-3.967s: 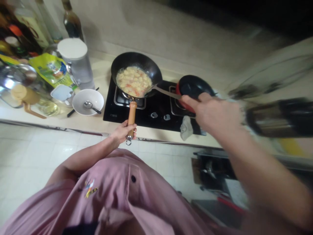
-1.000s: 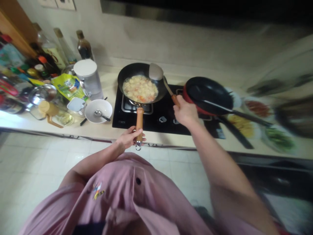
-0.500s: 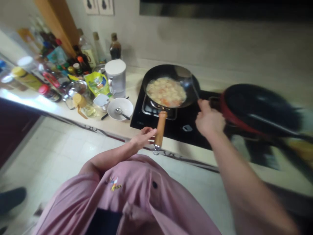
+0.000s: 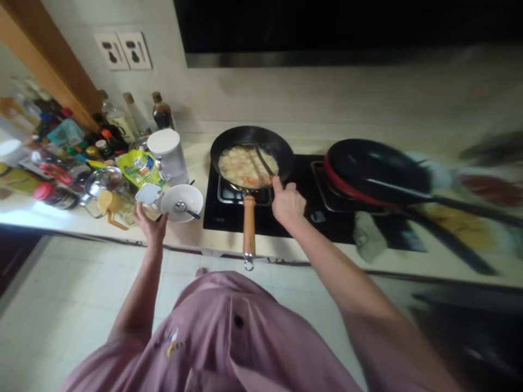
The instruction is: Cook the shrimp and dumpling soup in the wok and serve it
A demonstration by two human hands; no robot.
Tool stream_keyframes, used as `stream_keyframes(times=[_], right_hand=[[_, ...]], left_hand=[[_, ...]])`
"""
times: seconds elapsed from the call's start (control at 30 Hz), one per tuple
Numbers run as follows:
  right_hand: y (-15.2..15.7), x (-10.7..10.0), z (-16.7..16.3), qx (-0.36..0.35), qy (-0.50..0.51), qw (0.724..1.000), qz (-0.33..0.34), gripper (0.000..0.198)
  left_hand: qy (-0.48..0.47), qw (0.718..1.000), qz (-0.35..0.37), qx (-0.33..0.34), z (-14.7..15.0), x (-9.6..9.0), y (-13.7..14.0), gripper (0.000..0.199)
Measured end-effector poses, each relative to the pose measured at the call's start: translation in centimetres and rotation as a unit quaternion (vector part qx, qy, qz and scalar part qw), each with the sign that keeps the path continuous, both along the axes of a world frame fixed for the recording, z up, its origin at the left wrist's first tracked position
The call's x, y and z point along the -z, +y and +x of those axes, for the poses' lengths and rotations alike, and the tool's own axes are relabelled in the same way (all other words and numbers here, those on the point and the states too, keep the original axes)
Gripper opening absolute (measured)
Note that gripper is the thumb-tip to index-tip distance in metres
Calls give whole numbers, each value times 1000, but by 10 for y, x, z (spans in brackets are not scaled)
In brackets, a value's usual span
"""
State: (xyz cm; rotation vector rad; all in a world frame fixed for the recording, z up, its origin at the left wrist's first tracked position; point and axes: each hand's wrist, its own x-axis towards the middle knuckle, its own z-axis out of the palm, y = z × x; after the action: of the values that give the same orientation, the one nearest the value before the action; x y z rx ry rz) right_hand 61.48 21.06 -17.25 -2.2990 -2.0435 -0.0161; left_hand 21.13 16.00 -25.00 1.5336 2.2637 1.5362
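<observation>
My right hand [image 4: 289, 204] is closed round the handle of a spatula [image 4: 265, 161], whose blade dips into the food in the wok. The wok [image 4: 284, 155] stands on the left burner, its wooden handle [image 4: 249, 226] pointing towards me with no hand on it. Pale, chunky food with orange bits [image 4: 239, 167] lies inside. My left hand [image 4: 152, 224] is at the counter's front edge, fingers apart, just in front of a small white-lidded container [image 4: 149, 194]. Whether the fingertips touch it I cannot tell. Beside it a white bowl [image 4: 195, 198] holds a metal spoon [image 4: 180, 206].
A red pan with a black pan [image 4: 376, 169] on top sits on the right burner, long handles reaching right. A grey cloth [image 4: 369, 237] lies in front. A clear jug [image 4: 174, 158], a yellow-green pouch [image 4: 141, 167] and several bottles crowd the left counter. A range hood [image 4: 327, 32] hangs overhead.
My left hand has left the wok handle's side and moved left to the white-lidded container. The spatula has gone from the wok's right side into the food. The view has shifted right.
</observation>
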Motion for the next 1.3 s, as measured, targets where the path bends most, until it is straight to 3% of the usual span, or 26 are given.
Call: stream_keyframes(times=[0.1,0.17,0.33,0.4,0.47,0.57,0.67,0.73,0.83,0.93,1.07,1.2,1.3], right_hand=[[1,0,-6,3,8,1000,-4,60],[3,0,-6,7,21,1000,-15,60],[-3,-9,-1,-10,40,997,-60,62],[-11,-20,-1,-16,24,999,-24,67],[-18,-32,-7,-26,41,996,78,66],[-21,-44,-34,-104,195,960,171,38],[-21,-42,-93,-227,352,902,103,15],[-20,-35,-141,-282,379,881,27,13],[-12,-21,-209,-306,339,888,-49,13],[-1,-7,-257,-307,295,901,-89,25],[12,7,-289,-271,288,910,-121,34],[22,12,-299,-224,322,910,-137,24],[27,9,-296,-256,323,904,-109,25]], left_hand=[[22,998,-31,46,-24,-5,9,122],[13,993,-44,110,-39,-7,16,127],[-45,981,-20,190,-76,-4,28,104],[-56,975,-28,215,-84,-3,28,100],[-27,969,-51,240,-87,-3,27,103],[53,971,-52,227,-83,1,30,99],[88,981,-40,171,-70,7,34,96],[93,984,-37,148,-63,8,35,98],[78,984,-36,156,-59,5,36,96],[52,979,-49,192,-63,2,40,84],[42,974,-58,213,-64,0,42,68],[-8,984,-17,178,-55,-2,41,53],[-56,991,24,118,-48,-5,42,64]])
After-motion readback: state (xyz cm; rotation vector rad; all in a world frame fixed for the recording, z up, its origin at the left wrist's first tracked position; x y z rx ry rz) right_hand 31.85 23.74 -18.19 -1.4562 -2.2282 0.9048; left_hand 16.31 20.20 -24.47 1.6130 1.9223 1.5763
